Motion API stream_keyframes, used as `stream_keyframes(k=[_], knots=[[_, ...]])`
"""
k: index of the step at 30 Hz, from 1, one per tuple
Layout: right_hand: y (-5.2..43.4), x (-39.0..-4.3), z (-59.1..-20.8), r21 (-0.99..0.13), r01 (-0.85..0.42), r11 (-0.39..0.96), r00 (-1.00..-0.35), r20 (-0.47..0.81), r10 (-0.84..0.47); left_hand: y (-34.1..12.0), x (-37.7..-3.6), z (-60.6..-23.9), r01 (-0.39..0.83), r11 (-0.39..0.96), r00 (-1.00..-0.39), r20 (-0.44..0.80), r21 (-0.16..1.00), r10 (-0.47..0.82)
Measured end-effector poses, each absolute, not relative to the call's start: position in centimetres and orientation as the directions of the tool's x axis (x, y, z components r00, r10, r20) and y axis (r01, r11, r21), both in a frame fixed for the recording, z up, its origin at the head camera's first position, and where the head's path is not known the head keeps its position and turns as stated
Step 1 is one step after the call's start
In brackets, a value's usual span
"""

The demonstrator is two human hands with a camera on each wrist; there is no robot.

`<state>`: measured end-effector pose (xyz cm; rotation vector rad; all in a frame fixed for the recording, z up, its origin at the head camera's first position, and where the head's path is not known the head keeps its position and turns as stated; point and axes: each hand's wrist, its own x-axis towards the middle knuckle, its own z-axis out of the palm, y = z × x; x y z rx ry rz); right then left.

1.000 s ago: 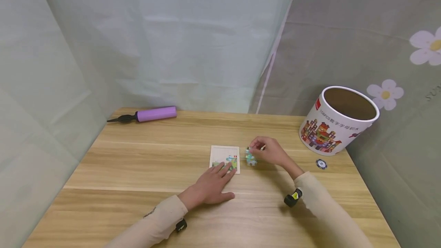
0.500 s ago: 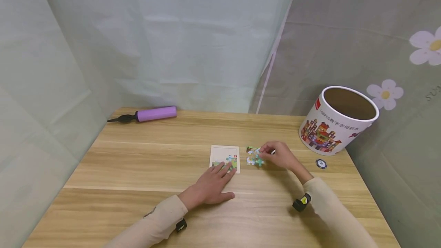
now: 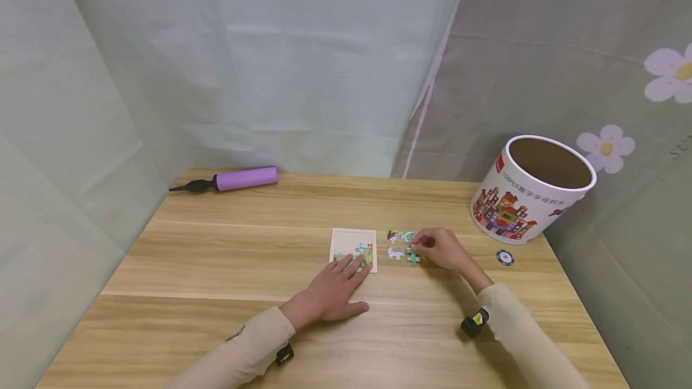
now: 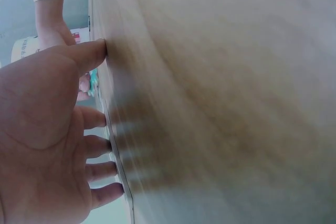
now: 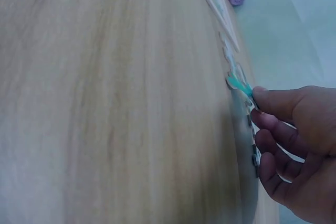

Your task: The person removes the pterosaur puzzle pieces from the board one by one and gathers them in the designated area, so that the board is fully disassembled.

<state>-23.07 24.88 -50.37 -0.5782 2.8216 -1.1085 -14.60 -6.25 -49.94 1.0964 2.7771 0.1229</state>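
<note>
A small square jigsaw tray (image 3: pixel 344 237) lies mid-table, with joined colourful pieces (image 3: pixel 365 252) in its lower right part. My left hand (image 3: pixel 336 294) rests on its near edge, fingers spread and straight; the palm and fingertips also show in the left wrist view. To the right of the tray, loose jigsaw pieces (image 3: pixel 395 253) lie close together. My right hand (image 3: pixel 440 247) pinches a green jigsaw piece (image 3: pixel 413 257) at the right side of this group. In the right wrist view the thumb meets the green piece's edge, the other fingers curled; the forefinger's contact is partly hidden.
A white printed bucket (image 3: pixel 513 203) stands at the back right, with a round poker chip (image 3: pixel 505 257) in front of it. At the back left lies a purple hand pump (image 3: pixel 245 178). Cloth curtains (image 3: pixel 303 65) hang behind the table.
My right hand has moved rightward and slightly nearer, with the green piece shifting right. Loose pieces that were bunched together now lie spread apart. My left hand stays in place on the tray.
</note>
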Motion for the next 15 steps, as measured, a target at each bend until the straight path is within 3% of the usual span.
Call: stream_keyframes(k=[15], knots=[[24.81,-23.28,-50.34,-0.607,-0.321,0.727,-0.936,0.084,-0.342,-6.17,-14.70,-49.91,0.662,0.737,-0.725,-0.130,0.137,0.676]])
